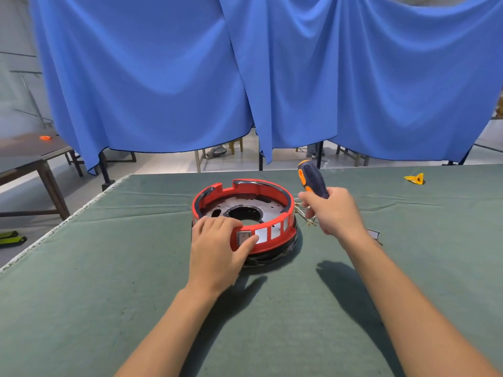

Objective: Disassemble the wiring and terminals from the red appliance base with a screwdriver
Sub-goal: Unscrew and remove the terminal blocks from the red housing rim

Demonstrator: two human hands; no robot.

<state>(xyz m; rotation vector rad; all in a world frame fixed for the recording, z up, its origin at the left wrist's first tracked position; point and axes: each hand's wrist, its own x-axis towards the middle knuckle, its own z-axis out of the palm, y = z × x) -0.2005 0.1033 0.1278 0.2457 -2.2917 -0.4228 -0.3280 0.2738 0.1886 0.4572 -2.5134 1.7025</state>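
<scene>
The left hand (217, 242) sits at the centre of the frame, clamped on the near rim of the red appliance base (243, 214): its fingers curl over the top edge into the ring and its thumb presses the outer wall beside a small grey switch panel (243, 237). The right hand (330, 210) is right of centre, just beside the base's right side, fist closed round the screwdriver (313, 179). The dark blue and orange handle sticks up and leans toward the upper left; the shaft and tip are hidden below the fist, so where the blade points cannot be told.

What the next move depends on, I judge, is that the base lies between the two hands and slightly above them in the frame, open side up, so the tool hand has to cross leftward over the right rim and down onto the metal plate (239, 210) inside. The base is round, with no long axis to line up with; the left hand is the one in contact, the right near but apart.

A tangle of brass-coloured terminals and wire (306, 213) shows just right of the base, partly behind the right hand. Black cord is bunched under the base's near edge.

All of it rests on the green-covered worktop (109, 281). A yellow piece (415, 178) lies at the right of the frame, well apart. Blue curtains (245, 77) hang across the upper half.

No brand or label can be read; the switch panel carries a small red mark too blurred to make out.
</scene>
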